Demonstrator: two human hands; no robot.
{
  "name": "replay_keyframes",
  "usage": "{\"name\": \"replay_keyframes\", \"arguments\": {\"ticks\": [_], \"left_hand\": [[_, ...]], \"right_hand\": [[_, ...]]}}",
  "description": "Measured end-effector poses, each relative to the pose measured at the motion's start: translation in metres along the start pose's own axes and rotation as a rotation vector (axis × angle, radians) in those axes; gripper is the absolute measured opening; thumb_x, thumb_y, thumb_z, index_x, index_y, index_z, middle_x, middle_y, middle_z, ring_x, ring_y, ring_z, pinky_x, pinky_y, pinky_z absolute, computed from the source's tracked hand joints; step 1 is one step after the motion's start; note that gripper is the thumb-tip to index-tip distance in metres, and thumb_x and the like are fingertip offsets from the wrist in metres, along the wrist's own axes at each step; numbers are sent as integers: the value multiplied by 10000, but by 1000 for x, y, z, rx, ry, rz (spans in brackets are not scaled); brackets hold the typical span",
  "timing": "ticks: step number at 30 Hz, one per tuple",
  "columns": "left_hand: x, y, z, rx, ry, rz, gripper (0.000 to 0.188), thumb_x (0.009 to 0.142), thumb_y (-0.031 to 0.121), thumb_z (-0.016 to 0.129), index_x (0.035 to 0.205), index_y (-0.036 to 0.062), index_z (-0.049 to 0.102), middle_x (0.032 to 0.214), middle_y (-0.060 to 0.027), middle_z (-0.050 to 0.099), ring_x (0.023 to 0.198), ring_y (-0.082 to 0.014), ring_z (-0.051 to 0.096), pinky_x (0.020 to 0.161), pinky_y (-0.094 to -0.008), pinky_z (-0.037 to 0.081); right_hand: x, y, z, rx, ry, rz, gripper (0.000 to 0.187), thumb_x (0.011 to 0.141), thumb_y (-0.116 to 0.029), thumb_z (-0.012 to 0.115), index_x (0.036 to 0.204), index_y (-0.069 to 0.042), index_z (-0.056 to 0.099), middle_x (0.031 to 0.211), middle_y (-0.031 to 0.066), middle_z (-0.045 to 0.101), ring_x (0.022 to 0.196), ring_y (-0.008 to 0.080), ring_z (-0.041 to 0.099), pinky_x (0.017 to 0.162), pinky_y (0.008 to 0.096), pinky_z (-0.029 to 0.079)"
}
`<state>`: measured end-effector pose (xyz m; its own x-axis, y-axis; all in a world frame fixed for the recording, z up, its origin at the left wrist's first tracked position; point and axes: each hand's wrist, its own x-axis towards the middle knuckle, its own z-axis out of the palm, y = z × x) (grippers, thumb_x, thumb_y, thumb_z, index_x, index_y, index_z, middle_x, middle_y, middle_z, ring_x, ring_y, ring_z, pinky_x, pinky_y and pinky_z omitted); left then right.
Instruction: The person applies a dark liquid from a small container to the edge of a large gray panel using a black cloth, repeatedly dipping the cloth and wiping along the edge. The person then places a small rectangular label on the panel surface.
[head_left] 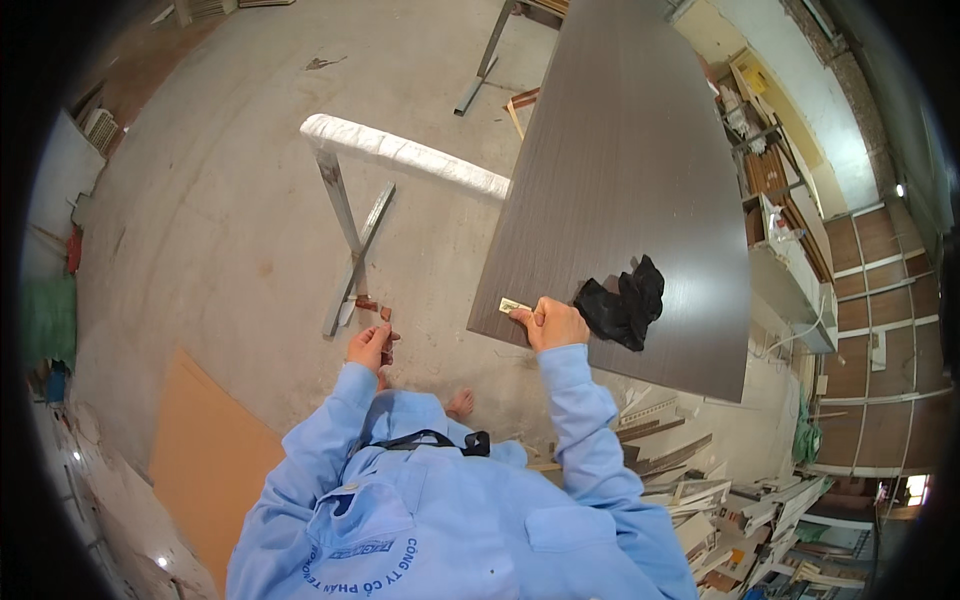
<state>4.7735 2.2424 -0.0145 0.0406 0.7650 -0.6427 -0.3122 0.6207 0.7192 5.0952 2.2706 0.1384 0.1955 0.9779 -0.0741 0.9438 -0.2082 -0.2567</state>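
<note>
My right hand (560, 324) is closed on a small pale-yellow rectangular piece (514, 305), thumb along it, at the near left corner of a dark wood-grain board (620, 160). Just right of that hand a crumpled black cloth-like bundle (622, 302), possibly gloves, lies on the board. My left hand (370, 346) hangs in front of my body, left of the board, with its fingers pinched together. Whatever they hold, if anything, is too small to make out. Reddish-brown bits (367, 303) show just beyond it, by the foot of a metal stand.
A white-wrapped trestle bar (405, 152) on a metal stand (362, 258) runs under the board's left side. Brown sheet material (215, 455) lies at lower left. Scrap strips (700, 490) are piled at lower right. Loaded shelving (770, 180) lines the right wall.
</note>
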Motion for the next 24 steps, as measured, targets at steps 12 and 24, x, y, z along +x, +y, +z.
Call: {"name": "replay_keyframes", "arguments": {"ticks": [12,24], "left_hand": [[-1,-26,19,28,-62,45,332,1010,311,678,881,9,723,623,-1,569,519,-101,502,474,-286,424],[2,-4,21,12,-123,85,267,998,293,679,1007,27,701,758,5,611,632,-113,569,597,-298,519]], "right_hand": [[0,-35,-3,8,61,16,511,906,-580,700,800,-80,689,812,202,725,793,424,720,671,512,551],[6,-39,9,-30,164,-1,542,918,-594,677,853,-59,732,814,186,734,764,392,729,673,486,567]]}}
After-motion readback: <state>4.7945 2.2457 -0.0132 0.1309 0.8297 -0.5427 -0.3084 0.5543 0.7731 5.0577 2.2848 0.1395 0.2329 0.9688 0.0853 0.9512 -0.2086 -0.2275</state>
